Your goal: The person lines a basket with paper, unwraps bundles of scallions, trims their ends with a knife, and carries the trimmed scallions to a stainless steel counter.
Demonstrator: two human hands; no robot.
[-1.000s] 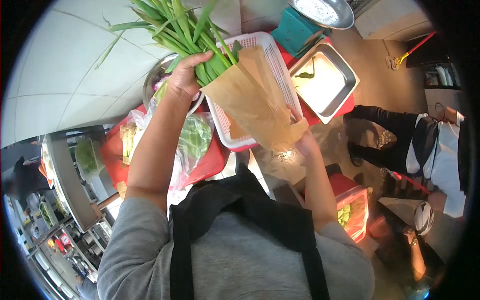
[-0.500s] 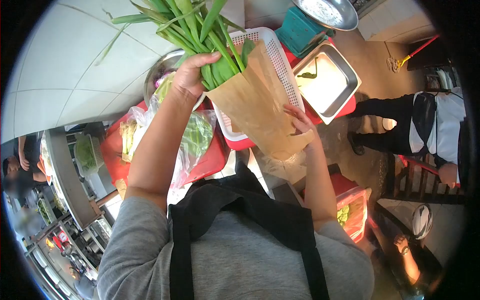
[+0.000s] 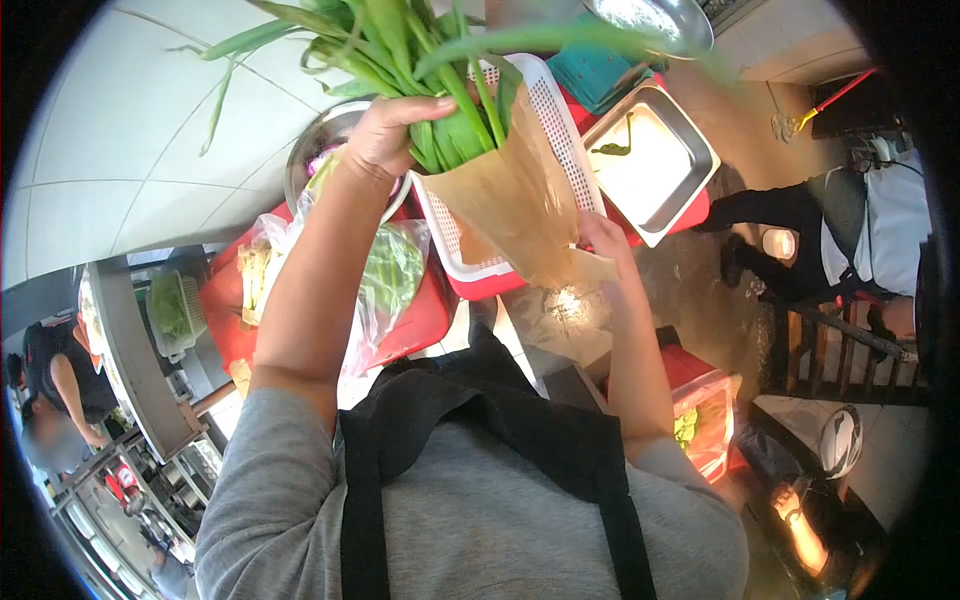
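My left hand (image 3: 385,132) is closed around a bunch of long leafy greens (image 3: 455,135), thumb across the stalks. Their lower part sits inside a brown paper wrapping (image 3: 520,205), which hides the stem ends. At the other end of the paper, my right hand (image 3: 605,243) grips its edge between thumb and fingers. Beneath the bundle is a white perforated plastic basket (image 3: 572,150). To the left of it lie a clear plastic bag of greens (image 3: 393,270) and a metal bowl (image 3: 308,150), partly covered by my left forearm.
A steel tray (image 3: 690,190) with a small green scrap stands right of the basket, near a teal box (image 3: 595,75) and a metal pan (image 3: 680,25). A person in dark trousers (image 3: 770,215) is at the right. A red crate (image 3: 715,425) holds greens below.
The greens swing, and one long leaf now sweeps out to the right. My right hand has moved up slightly along the paper, whose lower end is more crumpled. People in the background have shifted.
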